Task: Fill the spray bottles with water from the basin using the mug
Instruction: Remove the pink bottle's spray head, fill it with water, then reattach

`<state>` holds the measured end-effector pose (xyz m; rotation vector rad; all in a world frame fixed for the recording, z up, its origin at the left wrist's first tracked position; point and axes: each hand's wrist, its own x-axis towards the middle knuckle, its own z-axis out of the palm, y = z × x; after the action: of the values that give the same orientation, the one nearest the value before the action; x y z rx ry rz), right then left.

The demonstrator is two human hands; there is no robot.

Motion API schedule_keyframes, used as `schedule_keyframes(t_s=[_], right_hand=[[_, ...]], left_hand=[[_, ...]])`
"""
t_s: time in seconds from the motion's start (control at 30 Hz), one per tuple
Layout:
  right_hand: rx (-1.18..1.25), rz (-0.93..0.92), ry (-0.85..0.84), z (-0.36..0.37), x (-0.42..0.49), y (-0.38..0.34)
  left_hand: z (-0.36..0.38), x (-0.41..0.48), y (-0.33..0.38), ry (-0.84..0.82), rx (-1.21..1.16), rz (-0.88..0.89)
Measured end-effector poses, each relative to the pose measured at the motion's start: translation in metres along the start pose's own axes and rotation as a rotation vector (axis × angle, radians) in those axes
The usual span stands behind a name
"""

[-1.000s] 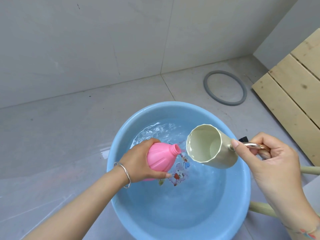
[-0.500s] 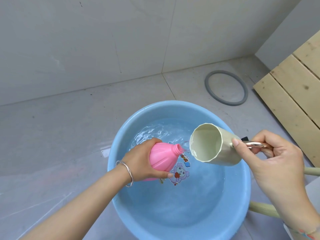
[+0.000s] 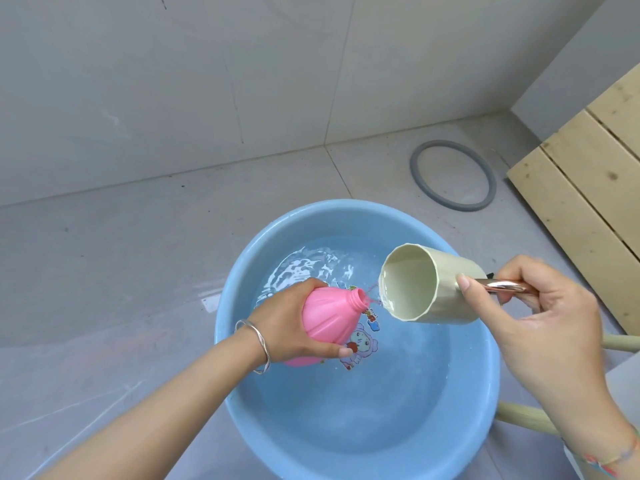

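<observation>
A blue basin (image 3: 239, 299) holds clear water with a cartoon sticker on its bottom. Over the water my left hand (image 3: 291, 327) grips a pink spray bottle (image 3: 332, 320) with no cap, tilted so its open neck points right. My right hand (image 3: 533, 323) holds a pale green mug (image 3: 450, 299) by its shiny metal handle. The mug lies tipped on its side, mouth toward the bottle's neck, and a thin stream of water runs from its lip to the neck.
The basin sits on a grey tiled floor near a grey wall. A grey rubber ring (image 3: 453, 174) lies on the floor behind it. Pale wooden planks (image 3: 595, 188) stand at the right. A beige tube (image 3: 519, 417) runs under the basin's right side.
The mug has tipped further and its lip has dropped closer to the bottle's neck; water now runs across. The bottle has stayed almost still.
</observation>
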<state>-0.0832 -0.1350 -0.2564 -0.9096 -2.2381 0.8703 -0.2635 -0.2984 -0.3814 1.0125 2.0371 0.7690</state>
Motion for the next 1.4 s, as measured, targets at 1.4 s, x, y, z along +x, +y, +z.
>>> schedule_keyframes(t_s=[1.4], right_hand=[[-0.312,-0.628,0.024,0.015,0.001,-0.011]], left_hand=[[0.004,-0.002,0.007,-0.017,-0.112,-0.027]])
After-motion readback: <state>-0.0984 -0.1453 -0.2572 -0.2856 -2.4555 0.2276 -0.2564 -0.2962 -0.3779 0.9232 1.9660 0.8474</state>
